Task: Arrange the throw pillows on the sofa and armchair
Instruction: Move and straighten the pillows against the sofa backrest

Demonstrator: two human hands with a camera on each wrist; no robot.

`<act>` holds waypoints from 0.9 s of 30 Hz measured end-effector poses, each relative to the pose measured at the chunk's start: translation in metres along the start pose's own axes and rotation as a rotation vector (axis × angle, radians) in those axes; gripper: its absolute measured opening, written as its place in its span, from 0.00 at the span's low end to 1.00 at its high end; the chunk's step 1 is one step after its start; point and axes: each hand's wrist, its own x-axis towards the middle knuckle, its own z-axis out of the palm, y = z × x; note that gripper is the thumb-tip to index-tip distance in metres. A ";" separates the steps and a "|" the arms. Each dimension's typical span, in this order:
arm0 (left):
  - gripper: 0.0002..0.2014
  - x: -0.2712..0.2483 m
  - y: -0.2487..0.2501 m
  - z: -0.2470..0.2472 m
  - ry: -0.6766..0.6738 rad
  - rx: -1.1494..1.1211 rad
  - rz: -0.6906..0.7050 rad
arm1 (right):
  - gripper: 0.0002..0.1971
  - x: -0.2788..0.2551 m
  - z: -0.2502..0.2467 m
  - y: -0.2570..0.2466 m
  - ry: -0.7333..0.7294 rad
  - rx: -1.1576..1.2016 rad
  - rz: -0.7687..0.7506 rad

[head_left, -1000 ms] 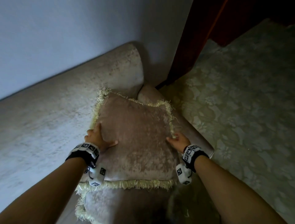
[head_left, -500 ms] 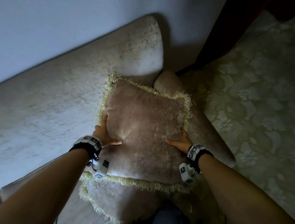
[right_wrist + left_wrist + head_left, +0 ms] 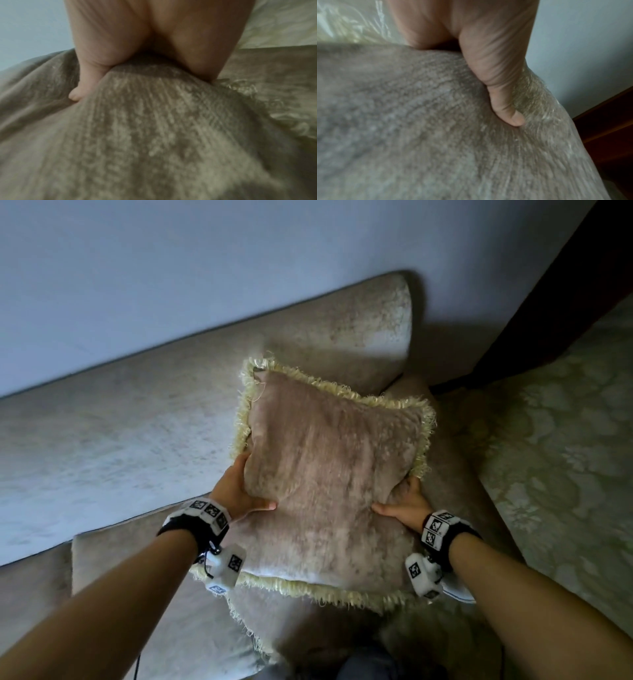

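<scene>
The fringed pillow is up in both hands at the far end of the sofa, its top edge leaning toward the backrest and the rolled armrest just to its right. I'd say it isn't settled: its lower edge sits on top of a second fringed pillow lying flat on the seat beneath it. The left hand grips the left edge, thumb pressed into the front face and fingers wrapped out of sight behind; the right hand does the same on the right edge. So each grip is clamped on the pillow, thumb in front, fingers behind. The wrist views show each thumb sunk into the plush fabric, little else.

As for progress, I'd judge it early to middling: one pillow is being propped in this corner, the one under it still needs standing up or moving, and the armchair isn't in view at all, so whatever belongs there can't be judged. Beyond the armrest lies a patterned carpet, and a pale wall rises behind the sofa
</scene>
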 end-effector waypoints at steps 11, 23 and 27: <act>0.66 -0.161 -0.146 -0.141 0.370 -0.142 -0.031 | 0.62 -0.099 0.170 -0.112 -0.067 -0.259 -0.395; 0.65 -0.394 -0.381 -0.269 0.716 -0.125 -0.176 | 0.64 -0.240 0.485 -0.168 -0.243 -0.369 -0.704; 0.66 -0.446 -0.440 -0.300 0.819 -0.141 -0.255 | 0.67 -0.273 0.572 -0.189 -0.317 -0.422 -0.800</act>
